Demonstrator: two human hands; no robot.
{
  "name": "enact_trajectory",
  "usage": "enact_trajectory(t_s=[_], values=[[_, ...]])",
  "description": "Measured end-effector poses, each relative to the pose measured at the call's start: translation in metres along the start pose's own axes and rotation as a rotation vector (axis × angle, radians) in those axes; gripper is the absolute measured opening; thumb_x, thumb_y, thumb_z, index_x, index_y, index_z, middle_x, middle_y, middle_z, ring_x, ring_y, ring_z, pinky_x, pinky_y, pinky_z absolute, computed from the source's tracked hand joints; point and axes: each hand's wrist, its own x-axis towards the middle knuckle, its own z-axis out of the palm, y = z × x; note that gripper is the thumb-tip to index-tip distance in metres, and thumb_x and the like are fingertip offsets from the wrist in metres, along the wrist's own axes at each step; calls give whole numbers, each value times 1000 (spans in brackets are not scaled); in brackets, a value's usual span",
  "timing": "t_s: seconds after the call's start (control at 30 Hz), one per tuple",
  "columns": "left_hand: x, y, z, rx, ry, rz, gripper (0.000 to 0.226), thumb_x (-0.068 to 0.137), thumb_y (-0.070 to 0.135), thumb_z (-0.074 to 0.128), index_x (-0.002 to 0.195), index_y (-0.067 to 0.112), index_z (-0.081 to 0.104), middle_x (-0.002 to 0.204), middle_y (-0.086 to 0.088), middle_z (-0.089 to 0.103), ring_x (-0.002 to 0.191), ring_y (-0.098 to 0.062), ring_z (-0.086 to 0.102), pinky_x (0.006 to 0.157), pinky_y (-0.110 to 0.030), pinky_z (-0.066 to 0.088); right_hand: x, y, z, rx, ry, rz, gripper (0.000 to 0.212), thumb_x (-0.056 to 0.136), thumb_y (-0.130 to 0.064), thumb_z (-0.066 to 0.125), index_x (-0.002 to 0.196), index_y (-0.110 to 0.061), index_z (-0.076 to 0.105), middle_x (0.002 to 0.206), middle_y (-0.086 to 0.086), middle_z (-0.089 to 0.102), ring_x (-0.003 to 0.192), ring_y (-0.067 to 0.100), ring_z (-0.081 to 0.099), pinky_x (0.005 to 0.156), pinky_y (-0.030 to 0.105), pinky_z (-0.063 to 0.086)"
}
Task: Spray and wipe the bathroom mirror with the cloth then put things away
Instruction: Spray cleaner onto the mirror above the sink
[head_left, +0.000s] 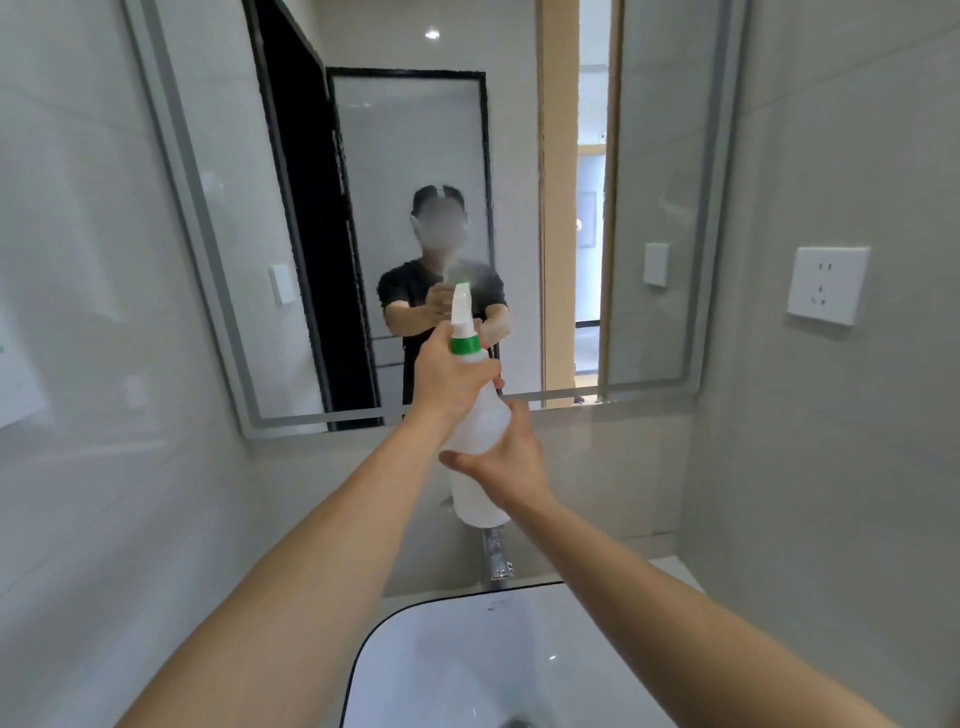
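A white spray bottle (480, 431) with a green collar and white nozzle is held up in front of the bathroom mirror (415, 156), nozzle toward the glass. My left hand (452, 371) grips its neck at the trigger. My right hand (506, 457) wraps around the lower body of the bottle. A faint mist hangs on the glass just above the nozzle. The mirror reflects a person holding the bottle. No cloth is in view.
A white sink basin (467, 665) with a dark rim lies below, with a chrome faucet (496, 553) behind it. A white wall socket (826, 285) is on the right tiled wall. Grey tiles surround the mirror.
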Motion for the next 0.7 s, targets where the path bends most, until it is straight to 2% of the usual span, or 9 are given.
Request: enact_trajectory(t_s=[0.07, 0.17, 0.23, 0.3, 0.4, 0.47, 0.57, 0.7], values=[[-1, 1, 11, -21, -28, -8, 43, 68, 3, 75, 108, 9, 59, 93, -11, 64, 67, -19, 70, 73, -53, 62, -2, 3, -9, -16, 31, 11, 80, 55, -40, 90, 111, -36, 34, 98, -14, 56, 95, 16, 57, 75, 30, 44], [-2, 2, 26, -50, -59, -18, 43, 63, 5, 76, 103, 12, 61, 92, -13, 63, 74, -30, 69, 72, -53, 62, -6, 8, -21, -21, 71, 28, 79, 55, -41, 90, 110, -35, 34, 99, -12, 56, 96, 17, 58, 74, 29, 45], [-5, 2, 35, -21, -104, -21, 42, 64, 5, 78, 101, 16, 60, 94, -12, 65, 82, -37, 71, 70, -45, 63, -10, 11, -30, -27, 91, 44, 79, 55, -42, 90, 111, -35, 35, 96, -17, 54, 95, 16, 58, 72, 27, 44], [-9, 2, 45, -17, -147, -14, 42, 67, 4, 78, 99, 24, 59, 96, -7, 66, 87, -36, 71, 68, -37, 62, -14, 15, -38, -29, 117, 57, 80, 55, -40, 91, 112, -35, 36, 99, -14, 56, 99, 17, 59, 74, 28, 46], [-14, 4, 60, -21, -197, -31, 47, 62, 7, 79, 96, 30, 57, 102, 2, 64, 93, -34, 69, 84, -50, 59, -20, 18, -51, -37, 137, 78, 82, 58, -36, 92, 116, -37, 34, 106, -8, 58, 102, 18, 61, 76, 28, 48], [-17, 5, 70, -46, -220, -50, 46, 59, 9, 78, 96, 29, 59, 99, 2, 65, 92, -35, 68, 84, -53, 58, -24, 20, -61, -40, 155, 94, 83, 58, -35, 92, 115, -37, 32, 101, -13, 57, 98, 15, 60, 71, 22, 46], [-24, 8, 86, -33, -222, -36, 46, 53, 11, 77, 95, 20, 62, 87, 4, 66, 85, -30, 68, 74, -45, 60, -29, 23, -76, -64, 192, 119, 83, 58, -35, 92, 115, -35, 33, 100, -13, 56, 92, 13, 58, 61, 15, 40], [-33, 12, 107, -72, -239, -35, 48, 52, 12, 76, 98, 14, 62, 94, -9, 67, 92, -40, 67, 77, -56, 59, -34, 28, -94, -121, 229, 168, 83, 58, -41, 91, 118, -35, 33, 102, -12, 57, 91, 14, 59, 59, 15, 38]])
